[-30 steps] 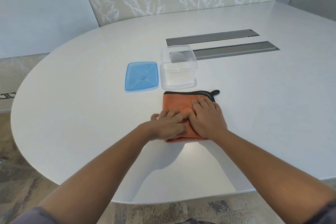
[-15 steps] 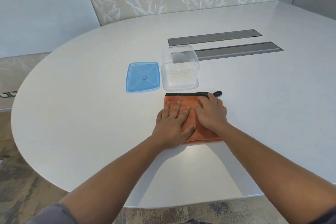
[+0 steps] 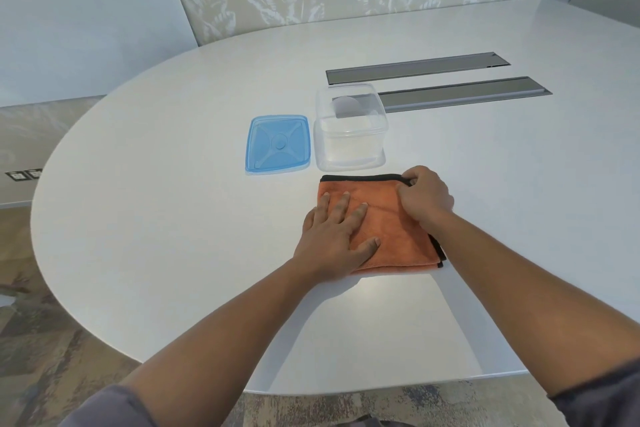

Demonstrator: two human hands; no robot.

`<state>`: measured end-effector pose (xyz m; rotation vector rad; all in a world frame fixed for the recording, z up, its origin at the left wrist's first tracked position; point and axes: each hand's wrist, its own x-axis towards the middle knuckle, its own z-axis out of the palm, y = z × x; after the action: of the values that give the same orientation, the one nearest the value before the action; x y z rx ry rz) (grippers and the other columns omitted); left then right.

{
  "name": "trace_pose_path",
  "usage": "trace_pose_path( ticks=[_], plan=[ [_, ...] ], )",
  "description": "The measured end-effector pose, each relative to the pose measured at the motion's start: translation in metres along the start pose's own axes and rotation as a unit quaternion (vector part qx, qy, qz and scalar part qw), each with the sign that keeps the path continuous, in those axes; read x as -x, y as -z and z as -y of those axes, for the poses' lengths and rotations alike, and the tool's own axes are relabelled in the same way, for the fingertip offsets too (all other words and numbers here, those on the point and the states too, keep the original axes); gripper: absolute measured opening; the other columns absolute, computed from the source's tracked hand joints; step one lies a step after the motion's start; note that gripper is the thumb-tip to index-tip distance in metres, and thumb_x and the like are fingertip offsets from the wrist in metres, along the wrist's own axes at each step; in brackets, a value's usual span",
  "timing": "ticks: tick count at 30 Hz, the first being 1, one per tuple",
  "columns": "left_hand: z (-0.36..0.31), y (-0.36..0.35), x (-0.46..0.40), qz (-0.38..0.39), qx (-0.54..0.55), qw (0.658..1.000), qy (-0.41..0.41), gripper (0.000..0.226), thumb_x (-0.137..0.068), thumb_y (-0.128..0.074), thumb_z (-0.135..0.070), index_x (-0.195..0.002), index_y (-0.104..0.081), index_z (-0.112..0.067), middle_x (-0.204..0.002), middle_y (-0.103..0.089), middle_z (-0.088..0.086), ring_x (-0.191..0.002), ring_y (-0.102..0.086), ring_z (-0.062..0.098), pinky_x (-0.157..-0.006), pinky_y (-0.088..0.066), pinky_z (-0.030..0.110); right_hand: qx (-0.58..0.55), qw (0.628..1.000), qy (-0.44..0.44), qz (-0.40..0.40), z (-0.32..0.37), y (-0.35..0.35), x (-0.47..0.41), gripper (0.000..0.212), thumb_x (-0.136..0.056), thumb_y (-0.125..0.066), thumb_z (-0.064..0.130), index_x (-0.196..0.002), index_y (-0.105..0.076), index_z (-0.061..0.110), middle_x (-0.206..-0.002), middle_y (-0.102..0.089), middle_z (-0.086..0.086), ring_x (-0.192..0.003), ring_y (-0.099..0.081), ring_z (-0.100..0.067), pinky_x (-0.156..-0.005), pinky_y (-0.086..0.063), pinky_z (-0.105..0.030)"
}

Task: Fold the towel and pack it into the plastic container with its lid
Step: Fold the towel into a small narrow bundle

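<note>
Under my right grip (image 3: 426,197) the towel's far right corner is hidden, so I cannot make out its hanging loop; the fingers curl round that black-trimmed corner and pinch it. My left grip (image 3: 335,242) lies flat, fingers straight and spread, pressing the near left part of the orange towel (image 3: 391,229). Its near left corner is covered by that palm. The towel lies folded on the white counter (image 3: 173,211), nearer the near edge than the far one. Just beyond it stands the clear container (image 3: 349,135), uncovered, its far wall hard to read through glare. The blue lid (image 3: 277,144) lies flat just left of it.
</note>
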<state>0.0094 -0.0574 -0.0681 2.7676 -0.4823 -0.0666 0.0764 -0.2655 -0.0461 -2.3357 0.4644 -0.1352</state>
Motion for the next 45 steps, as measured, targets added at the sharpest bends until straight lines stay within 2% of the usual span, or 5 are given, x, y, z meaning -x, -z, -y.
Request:
trace_pose_path(
  ticks=[7, 20, 30, 36, 45],
  plan=[
    [-0.001, 0.000, 0.000, 0.000, -0.002, 1.000, -0.004, 0.080, -0.088, -0.027, -0.082, -0.159, -0.014, -0.047, -0.172, -0.003, -0.007, -0.156, 0.012, 0.023, -0.124, -0.001, 0.050, -0.060, 0.996, 0.054, -0.025, 0.001, 0.008, -0.016, 0.018, -0.087, -0.065, 0.026, -0.100, -0.058, 0.036, -0.093, -0.061, 0.014, -0.092, -0.061, -0.017, -0.076, -0.041, -0.031],
    [-0.012, 0.030, -0.023, 0.010, -0.015, 1.000, -0.012, 0.069, -0.092, -0.026, -0.075, -0.151, -0.034, -0.040, -0.171, -0.011, 0.003, -0.157, 0.001, 0.028, -0.120, -0.008, 0.056, -0.020, 0.997, 0.074, -0.003, -0.010, 0.005, -0.017, 0.016, -0.096, -0.047, 0.018, -0.109, -0.043, 0.026, -0.081, -0.061, 0.001, -0.076, -0.059, -0.020, -0.068, -0.040, -0.036],
    [0.003, 0.009, -0.040, 0.025, -0.026, 0.998, 0.045, 0.100, -0.076, -0.021, -0.096, -0.160, -0.006, -0.044, -0.172, 0.007, 0.001, -0.157, 0.009, 0.023, -0.122, -0.005, 0.049, 0.036, 0.991, 0.126, -0.027, -0.014, 0.007, -0.014, 0.015, -0.091, -0.051, 0.013, -0.085, -0.052, 0.026, -0.083, -0.060, 0.007, -0.076, -0.059, -0.018, -0.057, -0.035, -0.028],
    [0.002, 0.008, -0.040, 0.023, -0.045, 0.998, 0.046, 0.106, -0.067, -0.021, -0.103, -0.158, -0.003, -0.051, -0.172, 0.005, 0.003, -0.157, 0.008, 0.024, -0.121, -0.004, 0.052, 0.269, 0.941, 0.205, -0.026, 0.004, 0.005, 0.010, 0.031, -0.087, -0.050, 0.014, -0.113, -0.065, 0.021, -0.147, -0.048, -0.004, -0.129, -0.045, -0.029, -0.099, -0.038, -0.046],
    [0.008, 0.010, -0.035, 0.001, 0.002, 1.000, 0.021, 0.070, -0.090, -0.016, -0.060, -0.158, -0.019, -0.048, -0.172, -0.004, -0.003, -0.157, 0.007, 0.022, -0.123, -0.002, 0.049, 0.263, 0.941, 0.203, 0.063, 0.007, -0.024, 0.058, 0.066, -0.102, -0.025, 0.052, -0.159, -0.028, 0.020, -0.168, -0.022, -0.004, -0.155, -0.010, -0.026, -0.124, -0.009, -0.046]
  ],
)
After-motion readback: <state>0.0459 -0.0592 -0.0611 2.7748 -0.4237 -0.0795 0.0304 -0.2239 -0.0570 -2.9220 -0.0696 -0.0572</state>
